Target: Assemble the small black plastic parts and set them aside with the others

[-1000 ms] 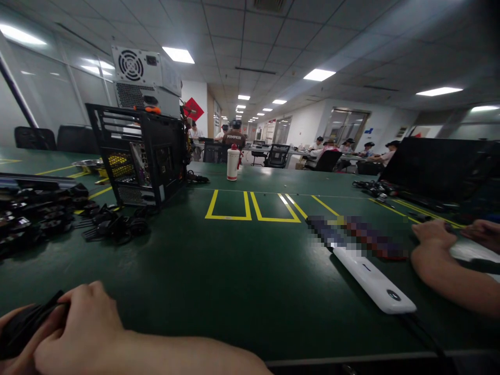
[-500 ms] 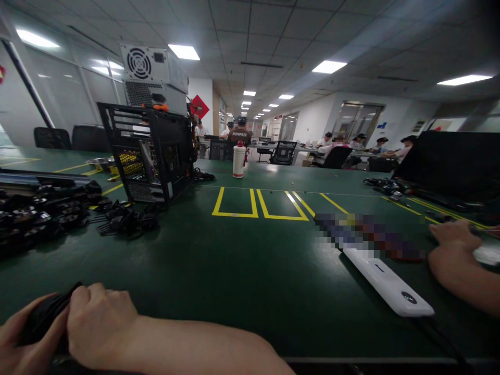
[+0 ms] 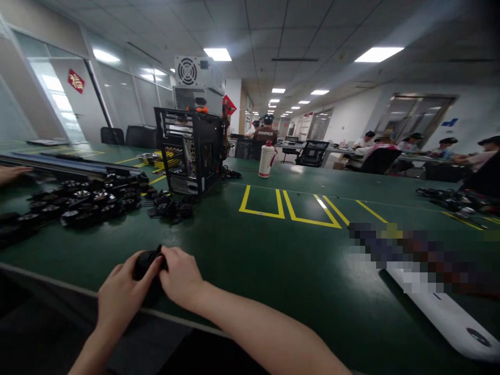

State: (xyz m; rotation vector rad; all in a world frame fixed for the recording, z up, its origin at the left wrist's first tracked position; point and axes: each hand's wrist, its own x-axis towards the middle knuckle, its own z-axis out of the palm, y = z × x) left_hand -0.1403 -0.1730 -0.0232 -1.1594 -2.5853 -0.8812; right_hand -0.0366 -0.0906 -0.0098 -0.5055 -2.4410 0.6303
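Near the table's front edge, my left hand [image 3: 127, 284] is wrapped round a small black object [image 3: 146, 262], perhaps a fan or a bundled cable; its exact form is hidden. My right hand [image 3: 182, 273] pinches the same object at its right side, touching my left fingers. Beyond my hands lie a cluster of black fans or coolers [image 3: 94, 200] and a smaller black pile [image 3: 172, 207].
An open black computer case [image 3: 191, 151] stands behind, with silver power supplies [image 3: 199, 78] above. A white bottle [image 3: 266, 160] and yellow tape are mid-table. A white power bank-like bar [image 3: 449, 317] lies right. Another person's hand [image 3: 13, 174] is at far left.
The view has turned left, so the table's contents sit further right in it. My hands still hold the black object. The other person's hand at right is out of view; one shows at far left.
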